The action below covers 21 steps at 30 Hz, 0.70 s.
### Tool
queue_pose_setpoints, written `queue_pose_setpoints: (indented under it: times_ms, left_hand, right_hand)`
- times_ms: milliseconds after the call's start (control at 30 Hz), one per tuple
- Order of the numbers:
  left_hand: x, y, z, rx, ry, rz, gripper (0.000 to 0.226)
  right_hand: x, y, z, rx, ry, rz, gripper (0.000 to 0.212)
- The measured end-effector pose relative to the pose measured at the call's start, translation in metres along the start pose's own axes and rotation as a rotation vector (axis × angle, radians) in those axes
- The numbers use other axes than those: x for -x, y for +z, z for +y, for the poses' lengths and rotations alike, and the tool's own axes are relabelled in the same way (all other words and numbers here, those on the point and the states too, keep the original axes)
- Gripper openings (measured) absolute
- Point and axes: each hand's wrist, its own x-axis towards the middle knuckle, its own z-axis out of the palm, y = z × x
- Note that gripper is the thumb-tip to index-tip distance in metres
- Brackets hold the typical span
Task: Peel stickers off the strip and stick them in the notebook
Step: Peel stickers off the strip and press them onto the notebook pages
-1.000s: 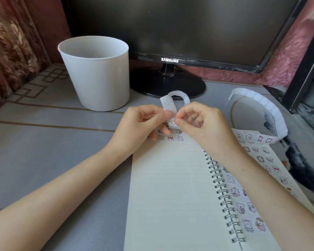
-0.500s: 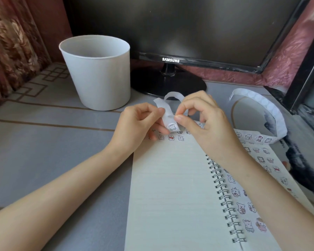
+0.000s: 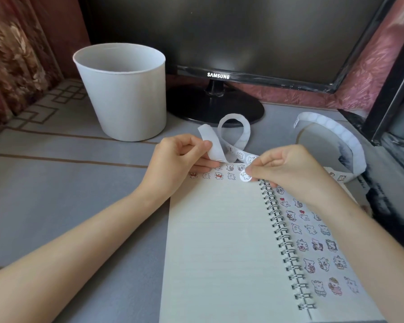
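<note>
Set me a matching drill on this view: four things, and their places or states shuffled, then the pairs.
1. bin
2. sticker
3. strip
4. monitor

a. looped, held by left hand
b. dark, at the back
c. upright, back left of the notebook
d. pinched by right hand over the page

Pairs: 1-c, 2-d, 3-a, 4-b

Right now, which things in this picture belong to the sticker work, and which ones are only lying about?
Belonging to the job:
- long white paper sticker strip
- round white cartoon sticker
- open spiral-bound lined notebook

Only lying about:
- white plastic bin
- black Samsung monitor
</note>
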Motion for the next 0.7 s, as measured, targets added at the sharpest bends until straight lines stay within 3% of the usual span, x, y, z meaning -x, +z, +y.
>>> queue_pose_setpoints:
  times_ms: [700]
  left_hand:
    - [0.000, -0.001, 0.000, -0.019, -0.019, 0.003, 0.021]
  right_hand:
    - [-0.003, 0.012, 0.008, 0.164, -0.047, 0.156, 0.011]
